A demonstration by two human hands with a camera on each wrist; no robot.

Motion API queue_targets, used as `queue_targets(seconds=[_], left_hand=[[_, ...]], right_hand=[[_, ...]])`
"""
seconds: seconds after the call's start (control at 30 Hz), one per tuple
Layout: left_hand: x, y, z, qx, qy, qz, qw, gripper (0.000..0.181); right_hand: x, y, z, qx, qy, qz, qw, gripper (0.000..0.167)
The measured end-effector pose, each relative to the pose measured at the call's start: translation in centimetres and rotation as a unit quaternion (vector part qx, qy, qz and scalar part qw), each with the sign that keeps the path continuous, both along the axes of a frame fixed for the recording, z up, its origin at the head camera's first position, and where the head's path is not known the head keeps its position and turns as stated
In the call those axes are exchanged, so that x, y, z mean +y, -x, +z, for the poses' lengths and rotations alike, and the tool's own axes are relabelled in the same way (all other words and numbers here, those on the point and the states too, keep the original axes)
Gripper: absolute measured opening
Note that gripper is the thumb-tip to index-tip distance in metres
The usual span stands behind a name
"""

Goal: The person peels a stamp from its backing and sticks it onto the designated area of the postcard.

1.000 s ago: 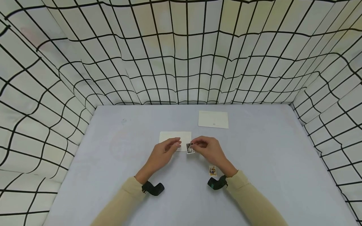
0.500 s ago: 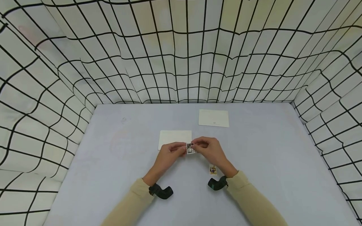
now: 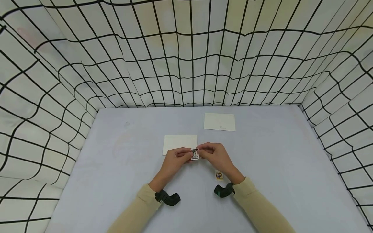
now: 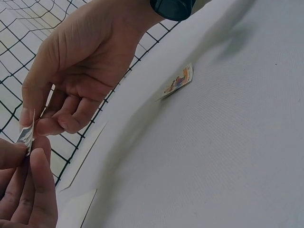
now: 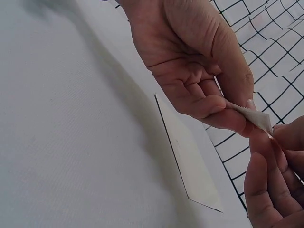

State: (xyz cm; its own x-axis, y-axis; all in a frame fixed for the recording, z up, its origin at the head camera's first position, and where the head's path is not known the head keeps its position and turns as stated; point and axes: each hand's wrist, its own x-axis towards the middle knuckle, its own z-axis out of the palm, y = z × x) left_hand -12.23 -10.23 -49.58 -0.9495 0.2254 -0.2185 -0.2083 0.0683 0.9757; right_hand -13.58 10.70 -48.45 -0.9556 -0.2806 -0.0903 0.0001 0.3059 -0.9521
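Observation:
A small black-and-white postage stamp [image 3: 195, 154] with a white border is held up between both hands. My left hand [image 3: 174, 158] pinches its left edge between thumb and fingers. On the other side, the thumb and fingers of my right hand [image 3: 216, 156] pinch the upper right edge. Perforations along the stamp [image 5: 254, 115] show in the right wrist view, where it looks slightly bent. A second, coloured stamp [image 3: 219, 175] lies on the table below the right wrist. Just behind the left hand lies a blank white card or envelope [image 3: 180, 141], partly covered by that hand.
Another white card or envelope [image 3: 219, 122] lies farther back, right of centre, with a tiny mark near its lower edge. A white cloth covers the table [image 3: 276, 155]. Black netting [image 3: 192, 74] over white panels surrounds the back and sides.
My left hand has moved right from over the white card and taken hold of the stamp's left edge. The right hand keeps its pinch; the stamp has straightened and shifted slightly left.

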Motion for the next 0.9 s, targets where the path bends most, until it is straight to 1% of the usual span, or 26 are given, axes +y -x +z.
queue_targets(seconds=[0.13, 0.3, 0.4, 0.47, 0.53, 0.57, 0.6, 0.67, 0.77, 0.8, 0.9], left_hand=[[0.0, 0.2, -0.2, -0.001, 0.005, 0.009, 0.9999, 0.027], [-0.1, 0.4, -0.3, -0.016, 0.006, 0.014, 0.9998, 0.030], [-0.2, 0.5, -0.3, -0.019, 0.007, 0.012, 0.9997, 0.030], [-0.2, 0.5, -0.2, -0.018, 0.004, 0.010, 0.9998, 0.030], [-0.2, 0.5, -0.1, -0.017, -0.004, 0.008, 0.9998, 0.030], [-0.2, 0.4, 0.0, -0.009, -0.008, 0.004, 0.9999, 0.030], [-0.2, 0.4, 0.0, -0.008, -0.012, 0.003, 0.9999, 0.030], [-0.2, 0.3, 0.1, -0.007, -0.018, -0.001, 0.9998, 0.030], [-0.1, 0.3, 0.1, -0.016, -0.024, -0.004, 0.9996, 0.030], [-0.1, 0.4, 0.1, -0.024, -0.026, -0.004, 0.9994, 0.030], [-0.2, 0.4, 0.1, -0.033, -0.030, -0.009, 0.9990, 0.031]], right_hand=[[0.3, 0.1, 0.1, 0.014, 0.002, -0.004, 0.9999, 0.019], [0.6, -0.1, 0.3, 0.048, -0.013, -0.016, 0.9986, 0.017], [0.8, -0.2, 0.3, 0.099, -0.024, -0.007, 0.9948, 0.017], [0.9, -0.3, 0.4, 0.145, -0.034, 0.008, 0.9888, 0.017], [1.0, -0.4, 0.5, 0.198, -0.050, 0.027, 0.9785, 0.019], [1.0, -0.4, 0.5, 0.221, -0.059, 0.035, 0.9730, 0.020], [1.0, -0.4, 0.6, 0.242, -0.066, 0.042, 0.9672, 0.020], [1.0, -0.5, 0.7, 0.280, -0.077, 0.057, 0.9552, 0.021], [1.0, -0.5, 0.7, 0.329, -0.093, 0.078, 0.9367, 0.025], [1.0, -0.4, 0.7, 0.346, -0.098, 0.084, 0.9294, 0.026], [1.1, -0.3, 0.6, 0.395, -0.116, 0.103, 0.9053, 0.029]])
